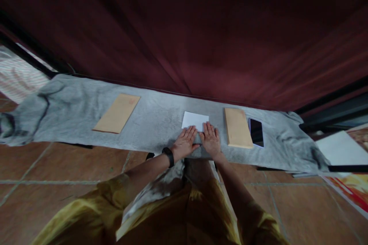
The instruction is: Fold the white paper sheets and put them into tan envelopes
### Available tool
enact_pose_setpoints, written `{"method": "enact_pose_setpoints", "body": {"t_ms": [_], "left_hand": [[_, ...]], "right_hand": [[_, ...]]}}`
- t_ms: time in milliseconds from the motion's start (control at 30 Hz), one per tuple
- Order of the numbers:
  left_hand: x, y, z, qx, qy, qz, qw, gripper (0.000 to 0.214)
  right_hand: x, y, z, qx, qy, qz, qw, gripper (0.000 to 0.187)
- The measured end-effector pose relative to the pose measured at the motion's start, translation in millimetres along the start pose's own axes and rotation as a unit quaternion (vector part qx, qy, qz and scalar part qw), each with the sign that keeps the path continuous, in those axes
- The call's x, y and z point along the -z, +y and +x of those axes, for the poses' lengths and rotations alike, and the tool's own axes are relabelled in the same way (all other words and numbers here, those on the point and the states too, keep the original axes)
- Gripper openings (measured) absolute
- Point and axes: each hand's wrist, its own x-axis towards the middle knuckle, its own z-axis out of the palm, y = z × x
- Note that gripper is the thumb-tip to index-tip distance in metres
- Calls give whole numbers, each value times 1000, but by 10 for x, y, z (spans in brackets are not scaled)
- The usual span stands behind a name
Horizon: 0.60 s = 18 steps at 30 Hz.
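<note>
A white sheet of paper [196, 118], perhaps folded, lies in the middle of the grey cloth [155, 122]. My left hand [185, 143] rests flat with its fingertips on the paper's near left part, a dark band on the wrist. Beside it, my right hand [211, 139] is laid flat, fingers stretched over the near right corner. Both hands hide the paper's near edge. To the right is a stack of brown envelopes [238, 127], and farther left lies a single brown envelope [117, 114] with a faint reddish mark.
A phone [257, 132] with a dark screen lies right of the envelope stack. Behind the cloth-covered surface hangs a dark red curtain [201, 53]. Tiled floor [71, 164] shows in front. White and colourful printed sheets [345, 149] are at the far right.
</note>
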Motion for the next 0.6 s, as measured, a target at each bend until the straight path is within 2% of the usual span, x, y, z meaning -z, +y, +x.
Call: {"method": "enact_pose_setpoints", "body": {"t_ms": [167, 433, 600], "left_hand": [[7, -130, -122, 18, 11, -13, 1000, 82], [91, -293, -225, 66, 4, 6, 998, 81], [146, -333, -179, 103, 21, 15, 994, 75]], "right_hand": [[0, -6, -6, -1, 4, 14, 1000, 57], [47, -32, -2, -5, 1, 29, 1000, 58], [57, -49, 5, -11, -1, 32, 999, 58]]}}
